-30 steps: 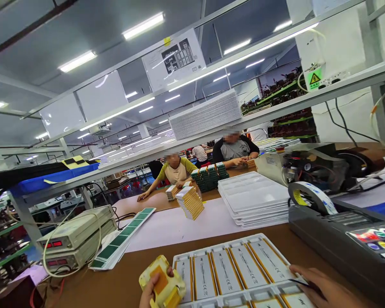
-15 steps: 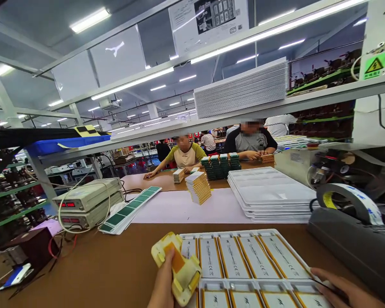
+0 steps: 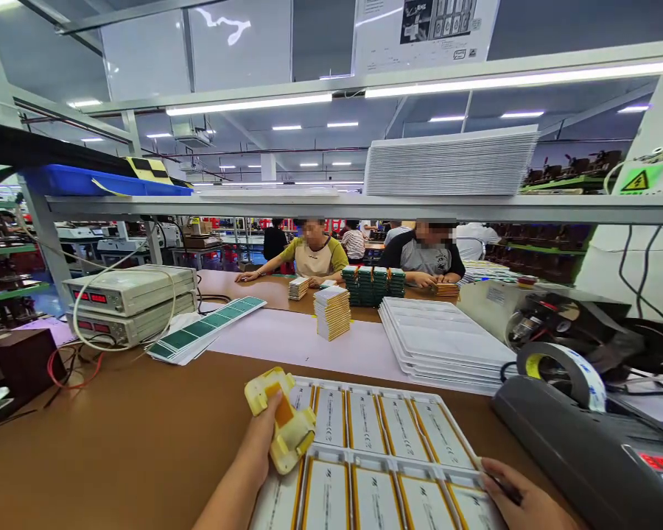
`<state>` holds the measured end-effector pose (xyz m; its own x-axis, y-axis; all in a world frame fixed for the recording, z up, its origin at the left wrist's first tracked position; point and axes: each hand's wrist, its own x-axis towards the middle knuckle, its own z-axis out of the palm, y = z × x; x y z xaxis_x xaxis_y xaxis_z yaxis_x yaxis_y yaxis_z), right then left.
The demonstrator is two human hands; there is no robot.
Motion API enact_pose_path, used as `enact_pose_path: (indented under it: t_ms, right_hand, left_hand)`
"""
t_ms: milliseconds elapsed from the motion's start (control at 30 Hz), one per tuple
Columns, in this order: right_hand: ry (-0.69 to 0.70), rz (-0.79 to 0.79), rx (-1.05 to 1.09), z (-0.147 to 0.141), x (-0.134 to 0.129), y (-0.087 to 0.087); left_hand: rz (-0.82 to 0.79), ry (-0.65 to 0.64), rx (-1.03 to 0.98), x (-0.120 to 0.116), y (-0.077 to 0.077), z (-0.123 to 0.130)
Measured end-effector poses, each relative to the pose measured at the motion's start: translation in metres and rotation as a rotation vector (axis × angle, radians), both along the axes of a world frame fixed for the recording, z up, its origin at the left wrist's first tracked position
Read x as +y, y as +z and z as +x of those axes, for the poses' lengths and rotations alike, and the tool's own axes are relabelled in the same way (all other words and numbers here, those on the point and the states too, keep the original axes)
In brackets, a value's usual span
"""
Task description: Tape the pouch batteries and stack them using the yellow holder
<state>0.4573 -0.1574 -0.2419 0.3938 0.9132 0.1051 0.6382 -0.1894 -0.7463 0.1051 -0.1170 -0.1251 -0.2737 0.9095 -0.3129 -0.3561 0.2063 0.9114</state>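
Observation:
My left hand point(image 3: 261, 436) is closed around a pale yellow plastic fixture point(image 3: 286, 445) with raised tabs and an orange patch, its thumb resting on the patch. The fixture is tilted over the left side of a white tray point(image 3: 359, 458). In that tray lie two rows of flat white battery cells point(image 3: 367, 423) with orange edges and printed labels. At the tray's right edge, my right hand point(image 3: 522, 495) is closed on a thin dark tool point(image 3: 508, 489) whose kind I cannot make out. Its fingertips are close to the tray rim; whether they touch it is unclear.
Beyond the tray stand a stack of cells point(image 3: 332, 313) and a pile of white trays point(image 3: 442, 338). A grey tape dispenser point(image 3: 580, 449) is at the right. Power supplies point(image 3: 130, 294) and green-panelled sheets point(image 3: 210, 327) lie left. Two people sit across the table under a shelf point(image 3: 309, 207).
The view has levelled and shifted, so the tray and both hands appear farther left. My left hand keeps the yellow fixture, and my right hand stays by the tray's right edge.

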Motion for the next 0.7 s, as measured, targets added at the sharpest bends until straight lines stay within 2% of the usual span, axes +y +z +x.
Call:
enact_pose_path:
  t_ms: [167,367,533,700]
  right_hand:
    - [0.013,0.04,0.054,-0.016,0.004,0.002]
    - [0.093,0.065,0.165,-0.004,0.01,-0.008]
    - [0.155,0.018,0.129,0.008,0.013,-0.01]
    - [0.13,0.036,0.015,0.015,0.015,-0.016]
  left_hand:
    - [0.075,-0.02,-0.06,0.005,0.0,-0.021]
    - [0.169,0.051,-0.169,0.005,0.002,-0.029]
    - [0.16,0.143,-0.237,0.006,0.007,-0.031]
    - [0.144,0.182,-0.224,0.009,0.01,-0.033]
